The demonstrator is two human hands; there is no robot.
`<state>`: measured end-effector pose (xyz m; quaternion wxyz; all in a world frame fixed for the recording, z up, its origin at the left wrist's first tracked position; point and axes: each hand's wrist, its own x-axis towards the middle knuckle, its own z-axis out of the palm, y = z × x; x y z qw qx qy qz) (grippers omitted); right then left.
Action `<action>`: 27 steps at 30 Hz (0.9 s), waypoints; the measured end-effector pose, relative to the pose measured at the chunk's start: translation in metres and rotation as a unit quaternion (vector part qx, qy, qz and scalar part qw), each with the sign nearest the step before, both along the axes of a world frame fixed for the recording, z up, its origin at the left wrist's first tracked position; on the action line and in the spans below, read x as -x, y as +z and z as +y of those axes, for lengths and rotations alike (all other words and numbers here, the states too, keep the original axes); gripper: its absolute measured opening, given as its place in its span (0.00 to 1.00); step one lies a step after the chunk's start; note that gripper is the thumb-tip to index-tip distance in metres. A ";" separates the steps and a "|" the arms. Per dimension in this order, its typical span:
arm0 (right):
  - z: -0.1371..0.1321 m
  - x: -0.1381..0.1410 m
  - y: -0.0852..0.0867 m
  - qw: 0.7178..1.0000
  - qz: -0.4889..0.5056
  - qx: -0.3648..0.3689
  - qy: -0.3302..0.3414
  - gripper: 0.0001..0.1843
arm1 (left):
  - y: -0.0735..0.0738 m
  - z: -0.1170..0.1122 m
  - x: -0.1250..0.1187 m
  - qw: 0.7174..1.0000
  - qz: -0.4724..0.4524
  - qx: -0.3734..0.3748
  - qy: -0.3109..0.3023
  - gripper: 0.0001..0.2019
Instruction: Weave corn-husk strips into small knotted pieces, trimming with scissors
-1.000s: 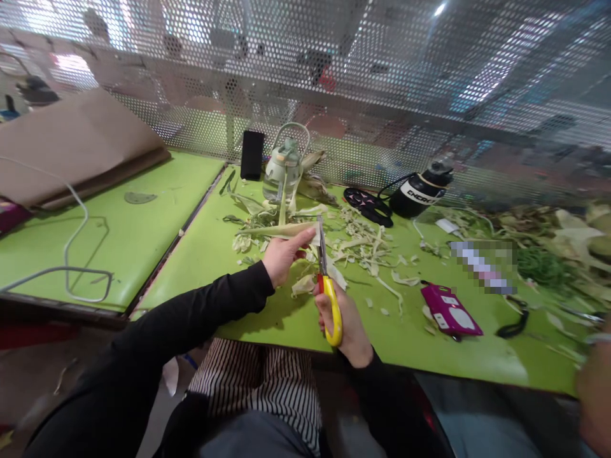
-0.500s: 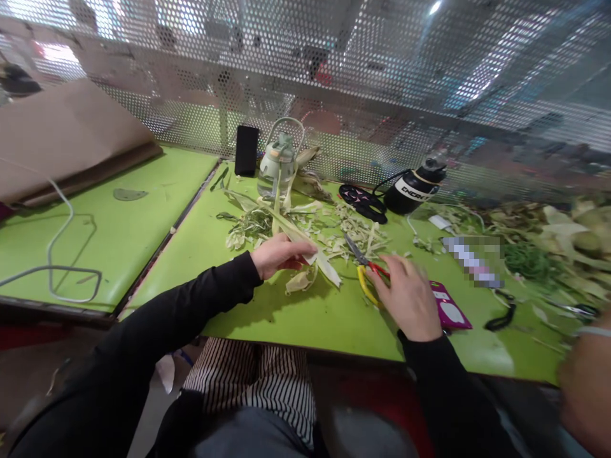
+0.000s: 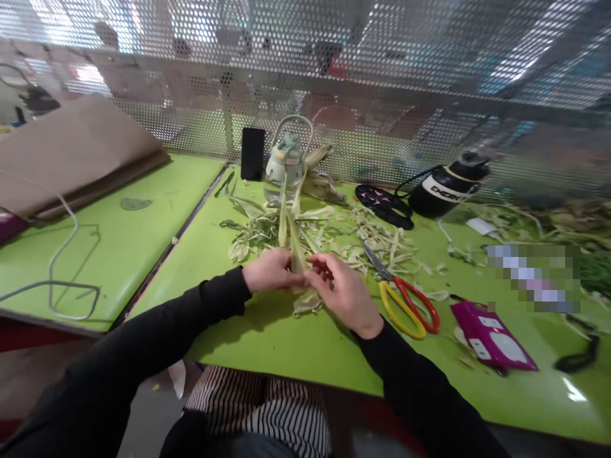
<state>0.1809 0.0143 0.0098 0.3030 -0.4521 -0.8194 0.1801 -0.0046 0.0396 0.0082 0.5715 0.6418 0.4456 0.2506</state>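
Observation:
Pale green corn husk strips [image 3: 294, 245] rise from between my hands over the green table [image 3: 229, 337]. My left hand [image 3: 274, 270] pinches the lower end of the strips between thumb and fingers. Bent fingers of my right hand [image 3: 341, 289] meet the same end from the right, thumb and forefinger together on it. Another curled piece of husk [image 3: 308, 302] lies just below my hands. Scissors [image 3: 401, 296] with one yellow and one red handle rest right of my right hand, blades toward the husk scraps [image 3: 377, 235].
Behind the hands stand a clear bottle with a looped handle [image 3: 286, 165] and a black phone [image 3: 252, 154]. A black bottle [image 3: 446, 187] and a black reel [image 3: 384, 205] sit back right. A magenta box [image 3: 494, 337] lies right. Brown paper [image 3: 81, 152] and bent wire [image 3: 71, 283] are left.
My right hand has left the scissors on the table and come left to the husk strips. The strips, held by my left hand, now point up and away. The view has shifted slightly.

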 end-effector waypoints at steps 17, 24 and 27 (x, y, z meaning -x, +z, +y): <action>-0.008 0.002 -0.007 0.991 -0.002 -0.072 -0.111 0.15 | -0.008 -0.021 -0.018 0.994 -0.018 -0.091 0.061 0.05; -0.004 -0.005 -0.001 0.976 0.168 0.133 -0.047 0.15 | -0.003 -0.020 -0.014 0.987 -0.155 0.032 0.032 0.10; 0.000 -0.008 -0.006 0.959 0.217 0.179 -0.024 0.14 | 0.004 -0.020 -0.012 0.969 -0.204 0.140 0.015 0.16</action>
